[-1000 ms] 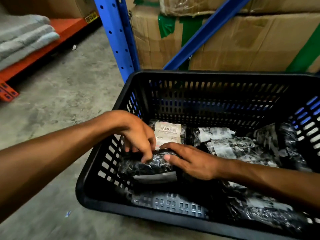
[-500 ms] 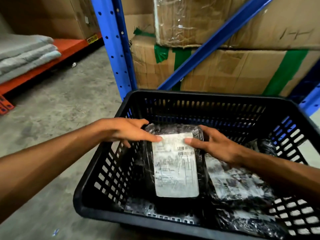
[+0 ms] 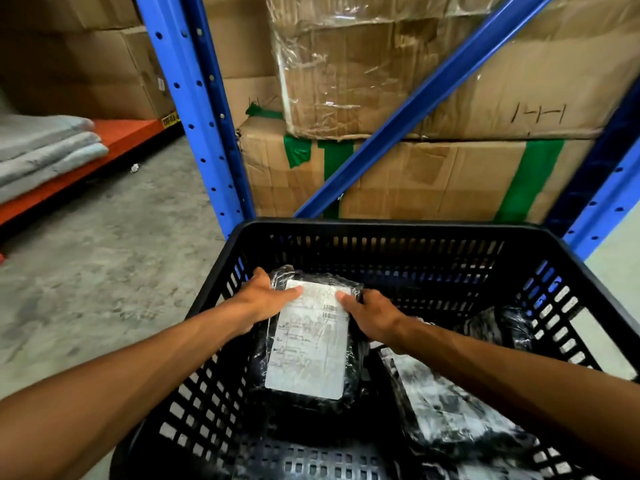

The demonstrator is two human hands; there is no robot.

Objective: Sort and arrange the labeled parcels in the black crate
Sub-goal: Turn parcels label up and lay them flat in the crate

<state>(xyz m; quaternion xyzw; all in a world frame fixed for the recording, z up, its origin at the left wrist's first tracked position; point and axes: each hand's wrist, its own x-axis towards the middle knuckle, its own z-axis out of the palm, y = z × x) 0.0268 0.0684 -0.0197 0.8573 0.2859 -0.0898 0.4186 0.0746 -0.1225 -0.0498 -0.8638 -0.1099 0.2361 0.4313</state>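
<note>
Head view: your left hand [image 3: 265,299] and right hand [image 3: 372,315] clasp the black plastic-wrapped parcel [image 3: 308,341], white label upward for reading, over the black slotted crate [image 3: 398,233].

The black crate [image 3: 398,233] is matt perforated plastic. The parcel [image 3: 308,341] inside is wrapped in glossy, crinkled black film and bears a pale paper label. Far behind, the cardboard boxes [image 3: 433,181] look rough and creased, one under shiny clear wrap. The blue rack upright [image 3: 194,109] is smooth painted metal. The floor [image 3: 104,258] is rough grey concrete.
</note>
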